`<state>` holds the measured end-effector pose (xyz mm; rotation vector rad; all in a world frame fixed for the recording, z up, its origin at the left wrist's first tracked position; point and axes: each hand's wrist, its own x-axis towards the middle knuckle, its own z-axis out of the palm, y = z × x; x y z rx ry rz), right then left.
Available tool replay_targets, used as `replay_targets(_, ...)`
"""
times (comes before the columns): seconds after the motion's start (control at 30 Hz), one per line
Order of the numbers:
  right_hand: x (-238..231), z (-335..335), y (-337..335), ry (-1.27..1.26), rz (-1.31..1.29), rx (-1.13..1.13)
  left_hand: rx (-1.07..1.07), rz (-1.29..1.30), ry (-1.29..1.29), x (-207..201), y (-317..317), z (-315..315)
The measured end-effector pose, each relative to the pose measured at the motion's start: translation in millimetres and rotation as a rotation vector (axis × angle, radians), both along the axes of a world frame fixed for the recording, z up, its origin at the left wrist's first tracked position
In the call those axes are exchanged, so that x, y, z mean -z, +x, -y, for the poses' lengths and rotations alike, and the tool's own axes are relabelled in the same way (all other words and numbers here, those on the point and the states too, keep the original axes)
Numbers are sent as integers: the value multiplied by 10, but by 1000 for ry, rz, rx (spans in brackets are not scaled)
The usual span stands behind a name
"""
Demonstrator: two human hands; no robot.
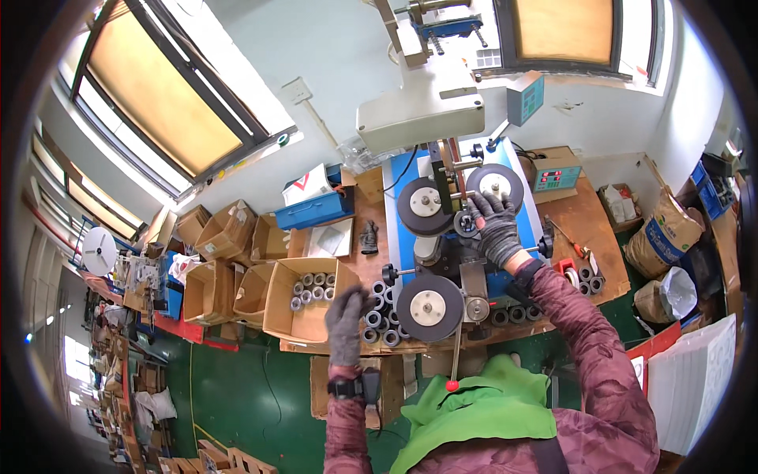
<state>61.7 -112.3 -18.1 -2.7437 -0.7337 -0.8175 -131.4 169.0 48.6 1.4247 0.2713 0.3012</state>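
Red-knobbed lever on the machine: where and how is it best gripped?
Probably by the round red knob, coming from the left with the left hand curled around it. The knob caps the free end of the thin lever, which juts toward the green apron, its left side looking unobstructed.

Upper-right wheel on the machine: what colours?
The upper-right wheel is dark grey-black with a whitish centre plate; see head view.

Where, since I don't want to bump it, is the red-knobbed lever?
In the head view, the red-knobbed lever is at lower centre, right of the left hand, running from beside the lowest dark wheel down to the green cloth.
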Motion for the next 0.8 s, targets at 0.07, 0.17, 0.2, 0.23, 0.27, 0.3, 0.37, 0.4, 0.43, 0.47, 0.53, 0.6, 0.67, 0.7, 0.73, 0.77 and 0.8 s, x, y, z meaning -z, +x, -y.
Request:
replay_targets(0.07,-144,65,-17,-2,-18,-3,159,36,-68,-236,340,414)
replay_targets(0.17,-107,106,119,-235,-33,38,498,196,89,-133,797,857)
replay_targets(0.2,-125,52,123,-236,-27,27,635,236,-4,180,1004,867)
replay_targets(0.23,-136,-40,81,-190,-51,28,670,129,-36,493,1182,885)
replay_targets(0.27,-130,-86,45,-146,-78,36,710,21,-71,691,1317,939)
replay_targets(0.3,1,-8,106,-164,5,92,728,27,-76,678,1457,1104)
replay_targets(0.37,65,54,128,-114,-13,97,678,-631,-814,614,1687,1312)
replay_targets(0.4,80,85,134,-60,-32,97,688,-631,-812,639,1779,1390)
replay_targets(0.43,63,88,123,-109,-12,116,747,-450,-931,720,1874,1413)
replay_targets(0.47,8,39,79,-107,-10,111,792,-260,-1044,852,1949,1372)
replay_targets(0.53,-161,-75,-46,16,-89,-9,780,-228,-1040,1116,2058,1193)
replay_targets(0.6,-109,34,-37,80,-76,-59,705,-301,-1131,1078,2060,1205)
replay_targets(0.67,-43,275,46,-29,-71,-123,774,-124,-692,802,1947,1422)
replay_targets(0.7,-127,264,28,-49,-39,-90,782,62,-242,688,1826,1423)
replay_targets(0.73,-153,255,45,-110,1,-73,777,53,-239,619,1738,1320)
replay_targets(0.77,-169,254,63,-100,-11,-96,799,-124,-524,563,1679,1152)
replay_targets(0.8,-174,258,83,-89,-24,-116,804,-304,-808,494,1617,957)
